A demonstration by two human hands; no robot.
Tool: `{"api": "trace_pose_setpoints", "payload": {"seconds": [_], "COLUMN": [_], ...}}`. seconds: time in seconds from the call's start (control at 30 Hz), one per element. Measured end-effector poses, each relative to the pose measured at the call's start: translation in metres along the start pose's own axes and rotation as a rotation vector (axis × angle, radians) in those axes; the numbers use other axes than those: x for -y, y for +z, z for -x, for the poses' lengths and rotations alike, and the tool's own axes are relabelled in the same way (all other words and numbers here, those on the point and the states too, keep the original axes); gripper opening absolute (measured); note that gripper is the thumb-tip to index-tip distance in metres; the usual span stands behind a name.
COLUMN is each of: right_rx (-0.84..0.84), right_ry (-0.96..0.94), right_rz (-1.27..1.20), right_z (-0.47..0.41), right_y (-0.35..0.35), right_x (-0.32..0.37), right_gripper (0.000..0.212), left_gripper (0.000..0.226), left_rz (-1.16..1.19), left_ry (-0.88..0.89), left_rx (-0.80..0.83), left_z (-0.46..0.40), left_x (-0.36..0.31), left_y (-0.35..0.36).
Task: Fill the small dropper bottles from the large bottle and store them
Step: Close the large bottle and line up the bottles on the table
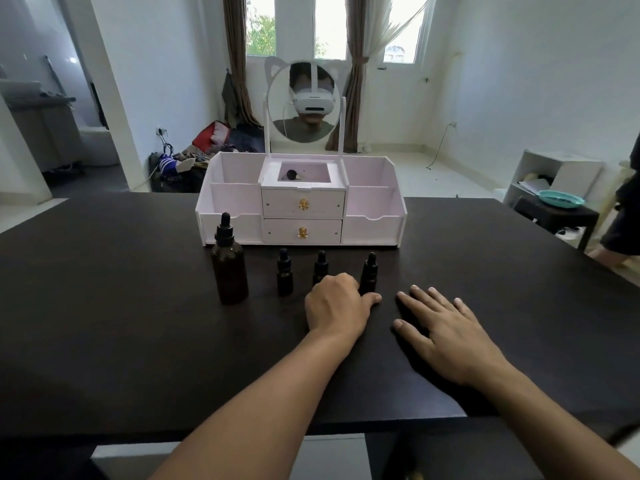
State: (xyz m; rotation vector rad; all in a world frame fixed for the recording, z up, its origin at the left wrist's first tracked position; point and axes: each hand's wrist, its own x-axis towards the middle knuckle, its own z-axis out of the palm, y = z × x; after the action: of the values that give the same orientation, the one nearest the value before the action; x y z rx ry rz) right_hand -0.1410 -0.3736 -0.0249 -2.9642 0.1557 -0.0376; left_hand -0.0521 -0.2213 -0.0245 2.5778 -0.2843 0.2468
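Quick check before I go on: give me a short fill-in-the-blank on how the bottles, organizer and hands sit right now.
1. The large bottle stands to the ____ of the three small dropper bottles.
2. Every bottle on the table has its dropper cap ____.
3. Both drawers of the organizer are ____.
4. The right hand lies ____ on the table, while the left hand rests by the small bottles.

Missing words: left; on; closed; flat

I see the large amber bottle [230,271], capped with a black dropper, standing upright at left on the dark desk [104,306]; three small dark dropper bottles [284,271] stand capped in a row to its right, before the pink organizer [301,202]
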Motion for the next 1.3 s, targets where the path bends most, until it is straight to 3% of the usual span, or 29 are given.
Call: {"api": "trace_pose_setpoints", "payload": {"seconds": [0.2, 0.47, 0.67, 0.87, 1.03, 1.17, 1.3], "right_rx": [0.016, 0.045, -0.316, -0.564, -0.420, -0.312, -0.322], "right_ry": [0.026, 0.161, 0.156, -0.086, -0.273, -0.350, -0.379], "right_rz": [0.003, 0.006, -0.292, -0.500, -0.468, -0.426, -0.421], "right_z": [-0.002, -0.030, -0.027, -0.036, -0.055, -0.070, -0.076], "right_y": [0.000, 0.001, -0.009, -0.040, -0.064, -0.063, -0.057], "right_x": [-0.001, -0.006, 0.013, 0.068, 0.119, 0.143, 0.154], "right_gripper": [0.064, 0.058, 0.040, 0.031, 0.029, 0.027, 0.027], "left_gripper": [0.045, 0.034, 0.026, 0.035, 0.047, 0.026, 0.014], "left_rz": [-0.038, 0.134, 0.153, 0.288, 0.348, 0.346, 0.390], "left_ry": [0.010, 0.113, 0.063, -0.123, -0.197, -0.166, -0.212], "left_rx": [-0.019, -0.010, -0.113, -0.310, -0.278, -0.236, -0.263], "left_z": [0.006, 0.027, 0.035, 0.025, 0.017, 0.025, 0.034], "left_x": [-0.002, 0.026, 0.064, 0.090, 0.090, 0.091, 0.099], "left_y": [-0.002, -0.017, -0.040, -0.057, -0.059, -0.058, -0.064]}}
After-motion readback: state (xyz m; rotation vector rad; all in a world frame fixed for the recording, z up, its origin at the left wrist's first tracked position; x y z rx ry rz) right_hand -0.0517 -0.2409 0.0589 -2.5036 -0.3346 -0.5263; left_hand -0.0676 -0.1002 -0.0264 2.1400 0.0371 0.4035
